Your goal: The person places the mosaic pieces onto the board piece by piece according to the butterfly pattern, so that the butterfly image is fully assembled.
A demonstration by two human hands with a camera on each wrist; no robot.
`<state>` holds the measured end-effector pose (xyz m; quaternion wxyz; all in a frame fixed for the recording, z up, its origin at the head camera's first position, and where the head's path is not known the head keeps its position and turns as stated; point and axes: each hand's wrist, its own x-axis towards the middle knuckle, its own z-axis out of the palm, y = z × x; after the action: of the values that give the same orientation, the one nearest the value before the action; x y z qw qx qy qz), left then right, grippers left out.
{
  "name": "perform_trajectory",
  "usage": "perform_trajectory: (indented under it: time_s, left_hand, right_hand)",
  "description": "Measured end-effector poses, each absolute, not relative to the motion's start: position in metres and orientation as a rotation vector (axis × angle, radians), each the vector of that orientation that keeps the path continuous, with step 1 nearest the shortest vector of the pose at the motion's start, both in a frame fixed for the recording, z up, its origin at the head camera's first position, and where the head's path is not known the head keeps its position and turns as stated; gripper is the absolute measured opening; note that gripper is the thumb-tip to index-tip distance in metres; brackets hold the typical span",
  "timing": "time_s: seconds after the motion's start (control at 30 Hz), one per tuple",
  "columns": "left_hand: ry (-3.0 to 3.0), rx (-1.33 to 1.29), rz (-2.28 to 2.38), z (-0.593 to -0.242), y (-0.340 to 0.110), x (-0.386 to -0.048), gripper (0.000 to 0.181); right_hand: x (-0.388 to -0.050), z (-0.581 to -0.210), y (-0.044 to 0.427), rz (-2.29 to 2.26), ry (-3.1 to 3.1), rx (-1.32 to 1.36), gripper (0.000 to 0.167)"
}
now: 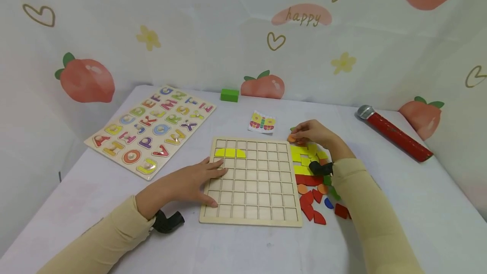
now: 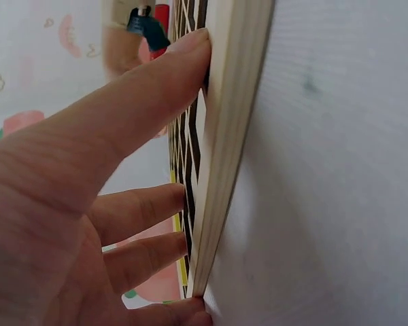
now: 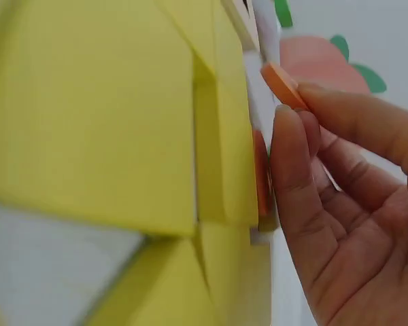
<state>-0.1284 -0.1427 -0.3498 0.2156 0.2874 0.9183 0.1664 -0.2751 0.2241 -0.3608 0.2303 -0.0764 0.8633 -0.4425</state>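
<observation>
A wooden grid board (image 1: 253,187) lies on the table, with a row of yellow pieces (image 1: 230,152) near its top left. My left hand (image 1: 191,182) rests on the board's left edge, fingers spread and straight; in the left wrist view the thumb (image 2: 132,105) touches the rim. Beyond the board's upper right corner, my right hand (image 1: 315,132) pinches a thin orange piece (image 3: 283,86) between thumb and finger. Beneath that hand and wrist lie loose yellow pieces (image 1: 297,155), partly hidden by the wrist camera.
Red pieces (image 1: 307,206), a blue piece (image 1: 329,203) and several others lie right of the board. A butterfly picture card (image 1: 262,122) is behind it. An alphabet board (image 1: 152,130) lies left, a green block (image 1: 230,95) at the back, a red microphone (image 1: 397,134) at right.
</observation>
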Motion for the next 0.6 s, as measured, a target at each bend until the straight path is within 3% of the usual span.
perform_trajectory:
  time_s: [0.6]
  left_hand:
    - [2.545, 0.768, 0.400, -0.346, -0.134, -0.131, 0.084]
  right_hand:
    - [-0.259, -0.347, 0.147, -1.247, 2.136, -0.398, 0.020]
